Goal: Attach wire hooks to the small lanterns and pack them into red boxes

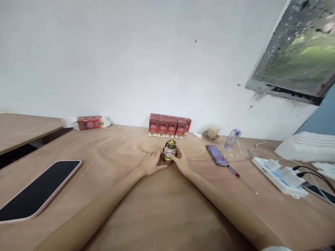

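Observation:
A small gold and black lantern [170, 151] stands upright on the wooden table [167, 209], near the middle of the view. My right hand [181, 162] grips it from the right side, with the thumb across its front. My left hand [151, 164] lies on the tabletop just left of the lantern, fingers apart and holding nothing. Behind the lantern, several red boxes [167, 127] stand packed together against the wall.
A red carton [90, 122] lies back left, a phone [42, 190] front left. To the right are a cup [213, 129] in a cardboard holder, a clear bottle [232, 136], a purple packet [217, 156], a thin rod with a red part [237, 175] and a power strip [280, 177] with cables.

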`<state>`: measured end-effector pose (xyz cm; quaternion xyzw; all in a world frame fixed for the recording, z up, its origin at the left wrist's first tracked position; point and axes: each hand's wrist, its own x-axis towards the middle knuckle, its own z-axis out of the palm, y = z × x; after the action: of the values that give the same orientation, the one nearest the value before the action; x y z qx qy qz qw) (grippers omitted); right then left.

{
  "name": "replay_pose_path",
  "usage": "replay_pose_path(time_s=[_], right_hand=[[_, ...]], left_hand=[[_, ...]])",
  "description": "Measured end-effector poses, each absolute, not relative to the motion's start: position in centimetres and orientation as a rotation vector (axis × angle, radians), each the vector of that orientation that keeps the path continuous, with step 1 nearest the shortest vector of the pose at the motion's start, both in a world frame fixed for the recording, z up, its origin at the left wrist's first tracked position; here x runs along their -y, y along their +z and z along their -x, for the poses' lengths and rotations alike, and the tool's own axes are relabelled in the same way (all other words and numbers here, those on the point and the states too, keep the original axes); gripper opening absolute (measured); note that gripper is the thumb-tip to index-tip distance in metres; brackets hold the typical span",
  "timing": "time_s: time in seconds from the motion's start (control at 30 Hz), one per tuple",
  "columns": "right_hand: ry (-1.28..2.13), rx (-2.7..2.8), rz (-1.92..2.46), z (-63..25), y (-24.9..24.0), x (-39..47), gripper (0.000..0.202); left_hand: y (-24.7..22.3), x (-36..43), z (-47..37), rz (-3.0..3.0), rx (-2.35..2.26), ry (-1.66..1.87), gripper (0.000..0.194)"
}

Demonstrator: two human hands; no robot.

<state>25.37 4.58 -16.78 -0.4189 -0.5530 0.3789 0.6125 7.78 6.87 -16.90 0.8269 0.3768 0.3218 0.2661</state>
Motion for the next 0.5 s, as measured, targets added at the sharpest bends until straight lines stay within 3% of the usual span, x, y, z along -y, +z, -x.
replay_pose_path(time_s=[0.23, 0.5], right_hand=[[0.658, 1.165, 1.16, -29.2, -16.9, -4.6, 0.049], [0.633, 1.201, 1.238, -30.9, -17.8, -4.2, 0.053]], left_hand=[[-16.5, -9.0, -8.4, -2.517, -1.158, 0.446, 0.063], [-16.6, -14.8, -5.0, -2.619, -1.127, 0.38, 0.06]])
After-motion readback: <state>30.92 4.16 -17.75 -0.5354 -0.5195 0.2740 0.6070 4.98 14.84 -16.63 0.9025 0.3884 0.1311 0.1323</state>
